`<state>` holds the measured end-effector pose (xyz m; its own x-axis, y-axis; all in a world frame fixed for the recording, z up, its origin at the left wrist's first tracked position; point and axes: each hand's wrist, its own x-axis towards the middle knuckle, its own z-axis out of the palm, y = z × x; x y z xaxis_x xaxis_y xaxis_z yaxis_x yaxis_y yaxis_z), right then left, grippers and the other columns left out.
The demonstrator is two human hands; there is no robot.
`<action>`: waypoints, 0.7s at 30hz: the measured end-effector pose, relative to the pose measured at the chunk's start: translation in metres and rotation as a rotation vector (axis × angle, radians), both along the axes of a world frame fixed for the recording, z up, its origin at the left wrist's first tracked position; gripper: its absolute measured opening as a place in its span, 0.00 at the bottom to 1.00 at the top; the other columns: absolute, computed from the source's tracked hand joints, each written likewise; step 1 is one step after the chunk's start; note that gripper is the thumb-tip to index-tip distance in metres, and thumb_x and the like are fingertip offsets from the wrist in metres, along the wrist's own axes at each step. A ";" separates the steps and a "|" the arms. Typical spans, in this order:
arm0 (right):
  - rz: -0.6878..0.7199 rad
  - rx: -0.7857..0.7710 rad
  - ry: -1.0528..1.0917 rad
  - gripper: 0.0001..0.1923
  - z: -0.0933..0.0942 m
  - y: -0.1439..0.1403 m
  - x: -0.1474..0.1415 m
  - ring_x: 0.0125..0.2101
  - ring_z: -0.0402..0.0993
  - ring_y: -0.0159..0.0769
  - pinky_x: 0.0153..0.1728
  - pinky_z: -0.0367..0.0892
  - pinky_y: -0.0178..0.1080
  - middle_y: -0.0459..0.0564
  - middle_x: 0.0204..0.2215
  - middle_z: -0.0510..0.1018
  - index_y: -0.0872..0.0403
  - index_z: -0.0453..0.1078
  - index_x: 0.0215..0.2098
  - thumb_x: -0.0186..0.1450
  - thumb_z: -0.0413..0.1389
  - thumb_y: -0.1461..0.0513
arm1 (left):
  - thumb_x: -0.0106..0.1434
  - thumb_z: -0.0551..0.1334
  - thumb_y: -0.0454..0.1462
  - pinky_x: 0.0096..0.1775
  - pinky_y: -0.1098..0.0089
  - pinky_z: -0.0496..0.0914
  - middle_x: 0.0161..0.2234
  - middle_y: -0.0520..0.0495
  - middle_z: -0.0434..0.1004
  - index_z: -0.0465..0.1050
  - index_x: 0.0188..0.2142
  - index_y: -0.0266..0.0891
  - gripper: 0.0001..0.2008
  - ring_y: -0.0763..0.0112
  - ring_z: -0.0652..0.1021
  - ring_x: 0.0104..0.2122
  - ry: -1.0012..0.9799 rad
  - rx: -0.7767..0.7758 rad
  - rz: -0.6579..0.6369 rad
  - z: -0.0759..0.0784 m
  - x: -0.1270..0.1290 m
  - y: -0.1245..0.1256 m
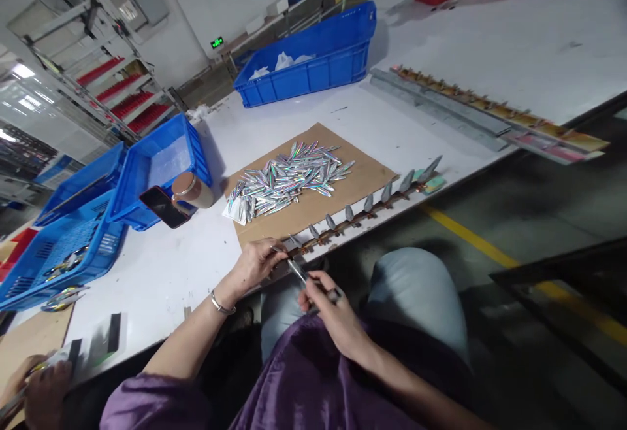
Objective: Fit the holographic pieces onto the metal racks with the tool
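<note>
My left hand (257, 263) rests at the table's front edge, fingertips pinching the near end of a long rack (353, 214) that carries a row of silvery lure bodies. My right hand (326, 302) is just below the edge, closed on a thin metal tool (298, 270) whose tip points up toward my left fingers. A pile of iridescent lure bodies (289, 181) lies on a brown cardboard sheet (362, 178) a little beyond both hands.
Blue crates (161, 168) (313, 57) stand left and at the back, a phone (164, 206) and a capped jar (191, 189) beside one. More loaded racks (490, 113) lie far right. Another person's hand (42, 391) works at bottom left.
</note>
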<state>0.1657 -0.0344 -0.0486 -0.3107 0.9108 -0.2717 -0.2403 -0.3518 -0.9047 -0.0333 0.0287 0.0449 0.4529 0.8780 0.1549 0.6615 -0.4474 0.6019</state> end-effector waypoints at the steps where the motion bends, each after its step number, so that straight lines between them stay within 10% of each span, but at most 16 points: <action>1: 0.039 -0.176 0.191 0.23 -0.001 0.002 0.000 0.24 0.73 0.35 0.22 0.61 0.34 0.47 0.25 0.76 0.52 0.69 0.43 0.66 0.55 0.42 | 0.73 0.57 0.47 0.38 0.72 0.71 0.34 0.45 0.81 0.76 0.39 0.37 0.16 0.70 0.80 0.34 0.007 0.003 0.001 0.000 0.000 0.000; 4: 0.089 -0.359 0.363 0.25 -0.001 0.006 0.006 0.22 0.70 0.34 0.20 0.58 0.33 0.47 0.24 0.75 0.53 0.71 0.39 0.63 0.58 0.40 | 0.73 0.57 0.47 0.38 0.72 0.71 0.34 0.45 0.81 0.76 0.39 0.37 0.17 0.70 0.80 0.34 0.010 0.016 0.007 -0.001 0.001 0.000; 11: -0.068 0.625 -0.737 0.13 0.016 0.001 0.015 0.34 0.76 0.43 0.39 0.64 0.41 0.57 0.34 0.81 0.54 0.76 0.48 0.69 0.54 0.60 | 0.73 0.56 0.48 0.38 0.72 0.71 0.34 0.45 0.82 0.77 0.39 0.38 0.17 0.70 0.81 0.33 0.010 0.030 0.005 -0.001 0.001 0.000; 16: 0.009 0.165 -0.204 0.21 0.008 0.007 -0.001 0.18 0.64 0.31 0.20 0.60 0.32 0.43 0.19 0.74 0.55 0.76 0.34 0.70 0.48 0.49 | 0.73 0.57 0.47 0.37 0.72 0.71 0.34 0.45 0.81 0.76 0.38 0.38 0.17 0.70 0.80 0.33 -0.020 0.046 0.025 -0.002 0.001 -0.001; 21: 0.089 0.010 0.105 0.26 -0.007 0.010 0.001 0.16 0.62 0.29 0.21 0.61 0.33 0.43 0.18 0.69 0.54 0.73 0.37 0.72 0.46 0.43 | 0.73 0.57 0.47 0.38 0.71 0.71 0.34 0.44 0.81 0.76 0.37 0.38 0.16 0.70 0.80 0.34 -0.025 0.028 0.042 -0.004 0.001 -0.003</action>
